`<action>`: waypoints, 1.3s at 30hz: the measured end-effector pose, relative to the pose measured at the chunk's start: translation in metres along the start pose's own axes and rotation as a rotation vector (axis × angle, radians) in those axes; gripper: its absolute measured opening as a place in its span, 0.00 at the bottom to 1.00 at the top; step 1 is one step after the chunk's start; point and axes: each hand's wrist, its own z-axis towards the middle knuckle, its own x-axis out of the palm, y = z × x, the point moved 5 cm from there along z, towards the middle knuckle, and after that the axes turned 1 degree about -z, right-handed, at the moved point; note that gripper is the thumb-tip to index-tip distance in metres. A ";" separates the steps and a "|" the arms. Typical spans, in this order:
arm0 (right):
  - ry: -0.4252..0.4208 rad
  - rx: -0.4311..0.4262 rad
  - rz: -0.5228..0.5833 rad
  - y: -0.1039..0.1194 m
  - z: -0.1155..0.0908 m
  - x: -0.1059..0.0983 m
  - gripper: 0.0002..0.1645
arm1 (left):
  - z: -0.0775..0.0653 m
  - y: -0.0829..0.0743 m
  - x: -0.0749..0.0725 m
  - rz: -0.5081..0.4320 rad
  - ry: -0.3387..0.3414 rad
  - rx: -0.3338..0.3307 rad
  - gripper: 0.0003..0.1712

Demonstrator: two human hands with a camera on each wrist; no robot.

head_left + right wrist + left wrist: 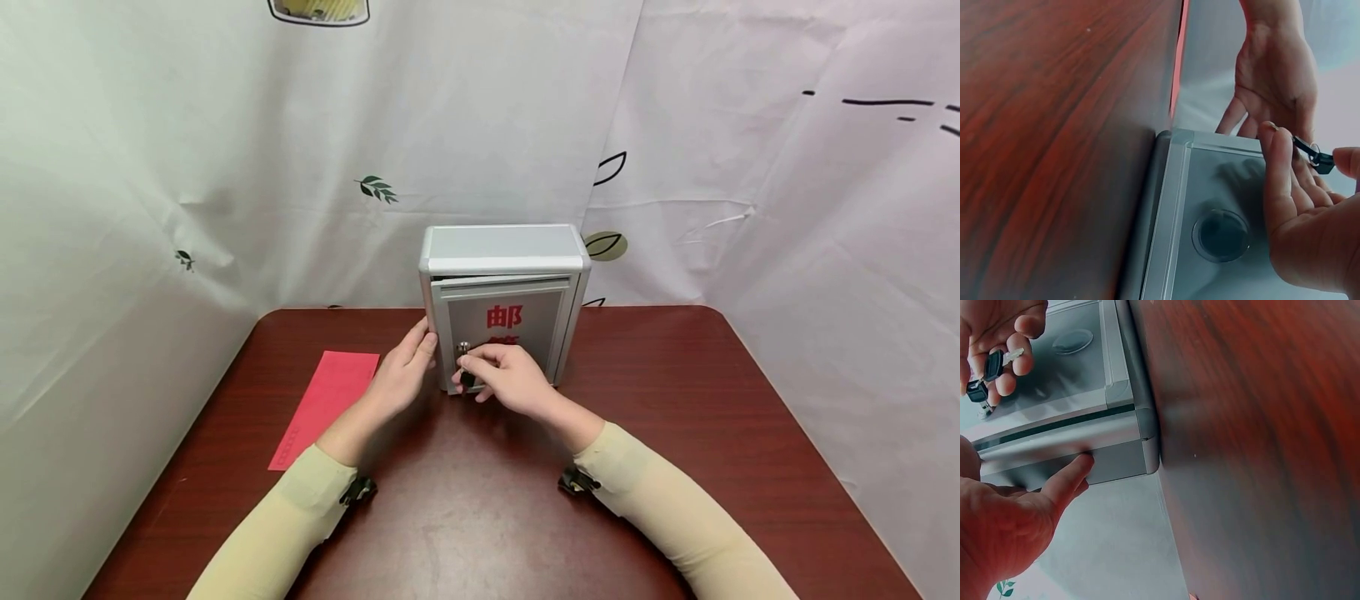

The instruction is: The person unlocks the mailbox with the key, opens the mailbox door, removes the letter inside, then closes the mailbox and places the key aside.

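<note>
A silver metal mailbox (504,242) stands upright at the back of the table, red characters on its front door (540,325). The door sits slightly ajar along its left edge and top. My left hand (401,375) rests against the box's left side, its fingers fairly straight in the left wrist view. In front of the door's lock (463,347), my right hand (513,379) pinches a key with a black head. A second black-headed key (994,364) hangs from the same ring, its blade lying by the fingers. The tip of the pinched key is hard to make out.
A red envelope (322,408) lies flat on the dark red wooden table (480,517), left of the left hand. White cloth (480,125) with leaf prints hangs behind and at both sides of the table.
</note>
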 end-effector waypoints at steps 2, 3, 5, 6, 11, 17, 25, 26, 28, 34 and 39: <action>-0.012 0.009 -0.013 0.000 0.001 0.000 0.21 | 0.000 0.001 0.000 -0.007 0.001 -0.002 0.34; -0.017 0.013 -0.019 0.000 0.001 0.000 0.21 | 0.000 0.001 0.001 -0.008 0.002 -0.003 0.34; -0.025 0.016 -0.030 0.001 0.002 0.000 0.21 | 0.000 0.002 0.001 -0.006 0.003 -0.003 0.34; -0.026 0.017 -0.032 0.001 0.002 0.000 0.21 | 0.000 0.002 0.001 -0.004 0.003 -0.003 0.35; -0.032 0.013 -0.037 0.000 0.003 0.000 0.21 | 0.000 0.001 0.001 0.016 0.000 0.003 0.35; -0.041 0.013 -0.047 0.001 0.004 0.001 0.20 | -0.001 -0.001 0.001 0.029 -0.002 0.004 0.35; -0.043 0.008 -0.038 0.000 0.006 0.001 0.20 | 0.000 0.002 0.002 0.017 -0.001 0.005 0.34; -0.044 0.010 -0.036 0.000 0.006 0.001 0.20 | 0.000 0.002 0.002 0.020 -0.003 0.004 0.34; -0.048 0.014 -0.032 0.000 0.007 0.001 0.20 | -0.001 0.001 0.002 0.022 -0.005 0.004 0.34; -0.059 0.021 -0.021 0.000 0.009 0.001 0.20 | -0.001 0.001 0.002 0.021 -0.005 0.001 0.34; -0.034 0.059 0.083 -0.003 0.008 0.004 0.21 | 0.000 0.002 0.002 0.031 -0.012 0.003 0.34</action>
